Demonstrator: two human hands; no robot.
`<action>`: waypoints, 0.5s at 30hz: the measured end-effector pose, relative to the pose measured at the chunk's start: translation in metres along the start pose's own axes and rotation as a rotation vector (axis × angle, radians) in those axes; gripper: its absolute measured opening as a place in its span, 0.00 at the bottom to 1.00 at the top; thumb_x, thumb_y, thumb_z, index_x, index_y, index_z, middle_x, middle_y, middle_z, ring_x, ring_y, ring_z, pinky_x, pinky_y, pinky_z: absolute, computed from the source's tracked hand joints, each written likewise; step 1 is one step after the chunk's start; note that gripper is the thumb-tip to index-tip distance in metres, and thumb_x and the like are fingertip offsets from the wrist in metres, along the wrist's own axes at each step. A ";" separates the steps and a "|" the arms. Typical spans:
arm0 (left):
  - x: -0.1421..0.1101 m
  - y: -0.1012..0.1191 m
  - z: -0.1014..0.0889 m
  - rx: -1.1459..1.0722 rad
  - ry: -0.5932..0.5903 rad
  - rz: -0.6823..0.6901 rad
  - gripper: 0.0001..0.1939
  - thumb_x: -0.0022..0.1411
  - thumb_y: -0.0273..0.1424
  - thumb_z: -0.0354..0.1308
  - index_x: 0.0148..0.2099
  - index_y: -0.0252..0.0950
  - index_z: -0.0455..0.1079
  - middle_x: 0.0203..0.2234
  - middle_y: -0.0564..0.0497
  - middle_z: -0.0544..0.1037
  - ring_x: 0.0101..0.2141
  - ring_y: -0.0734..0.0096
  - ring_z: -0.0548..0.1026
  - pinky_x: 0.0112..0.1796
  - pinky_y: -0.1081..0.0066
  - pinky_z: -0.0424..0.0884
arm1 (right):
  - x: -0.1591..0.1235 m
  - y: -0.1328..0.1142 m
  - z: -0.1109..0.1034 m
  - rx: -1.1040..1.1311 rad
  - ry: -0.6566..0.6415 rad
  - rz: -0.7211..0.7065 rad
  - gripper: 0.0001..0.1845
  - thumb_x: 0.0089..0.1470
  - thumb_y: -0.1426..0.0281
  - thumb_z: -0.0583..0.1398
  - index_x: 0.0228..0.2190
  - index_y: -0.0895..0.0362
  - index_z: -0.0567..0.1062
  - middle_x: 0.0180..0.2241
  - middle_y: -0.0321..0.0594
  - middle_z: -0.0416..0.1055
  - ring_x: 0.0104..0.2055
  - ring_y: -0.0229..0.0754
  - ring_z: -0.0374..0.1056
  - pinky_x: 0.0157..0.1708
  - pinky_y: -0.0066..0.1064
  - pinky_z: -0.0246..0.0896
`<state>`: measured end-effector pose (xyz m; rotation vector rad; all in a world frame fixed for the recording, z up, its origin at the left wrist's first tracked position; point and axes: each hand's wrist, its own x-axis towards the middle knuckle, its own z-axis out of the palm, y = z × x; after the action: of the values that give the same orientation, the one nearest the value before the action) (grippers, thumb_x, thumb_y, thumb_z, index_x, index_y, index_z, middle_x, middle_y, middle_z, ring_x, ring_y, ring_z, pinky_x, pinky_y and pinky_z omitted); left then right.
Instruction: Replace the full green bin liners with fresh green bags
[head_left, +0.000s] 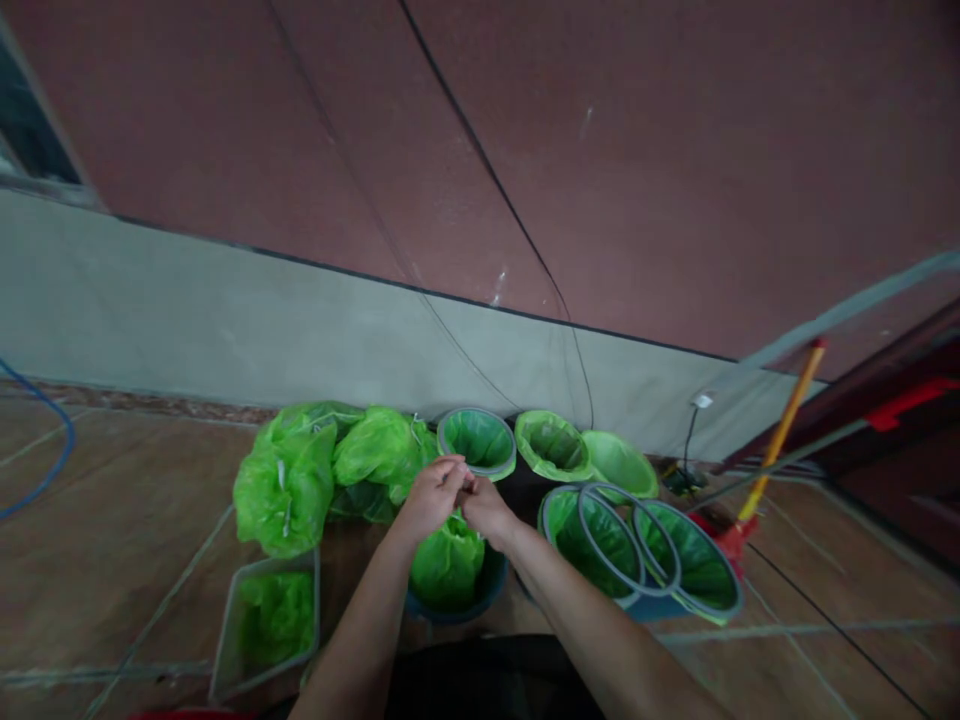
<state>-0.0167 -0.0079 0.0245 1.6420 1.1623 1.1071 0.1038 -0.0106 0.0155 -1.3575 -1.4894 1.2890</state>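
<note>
My left hand [432, 497] and my right hand [486, 508] meet above a dark round bin [469, 598] lined with a bright green plastic bag [448, 562]. The fingers of both hands are pinched together on the gathered top of that bag, between the two hands. The bag bulges up out of the bin below my wrists. My forearms reach in from the bottom of the view.
Tied green bags [289, 480] lie to the left. A square grey bin [268, 625] with a green liner stands at lower left. Several round lined bins [478, 440] [641, 555] stand behind and right. A broom [772, 450] leans by the wall. A blue hose [52, 440] curves at far left.
</note>
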 end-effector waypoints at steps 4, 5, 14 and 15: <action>0.001 -0.013 0.000 0.050 0.054 -0.111 0.21 0.67 0.39 0.40 0.37 0.35 0.72 0.33 0.48 0.79 0.36 0.68 0.76 0.42 0.69 0.70 | 0.001 -0.006 -0.010 -0.036 0.078 -0.019 0.15 0.46 0.61 0.59 0.16 0.57 0.69 0.13 0.30 0.61 0.17 0.31 0.52 0.19 0.25 0.45; 0.001 -0.017 0.000 0.073 0.091 -0.150 0.20 0.67 0.38 0.40 0.38 0.36 0.72 0.33 0.48 0.79 0.37 0.68 0.76 0.43 0.69 0.69 | 0.001 -0.009 -0.014 -0.041 0.091 -0.028 0.14 0.46 0.61 0.59 0.16 0.57 0.70 0.14 0.30 0.63 0.17 0.31 0.53 0.19 0.25 0.45; -0.004 -0.047 0.031 -0.155 -0.283 -0.065 0.18 0.62 0.38 0.47 0.41 0.34 0.74 0.36 0.46 0.80 0.40 0.66 0.75 0.47 0.67 0.68 | -0.004 -0.036 -0.033 0.083 0.202 -0.036 0.14 0.42 0.59 0.61 0.22 0.58 0.74 0.15 0.31 0.65 0.14 0.29 0.54 0.15 0.23 0.46; -0.004 -0.049 0.033 -0.140 -0.270 -0.072 0.18 0.62 0.39 0.48 0.40 0.33 0.74 0.35 0.46 0.79 0.39 0.66 0.75 0.45 0.67 0.68 | -0.004 -0.037 -0.036 0.106 0.236 -0.036 0.15 0.41 0.58 0.61 0.23 0.58 0.74 0.15 0.30 0.65 0.14 0.29 0.53 0.15 0.23 0.46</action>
<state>0.0019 -0.0045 -0.0320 1.5722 0.9402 0.8699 0.1301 -0.0054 0.0596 -1.3563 -1.2621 1.1261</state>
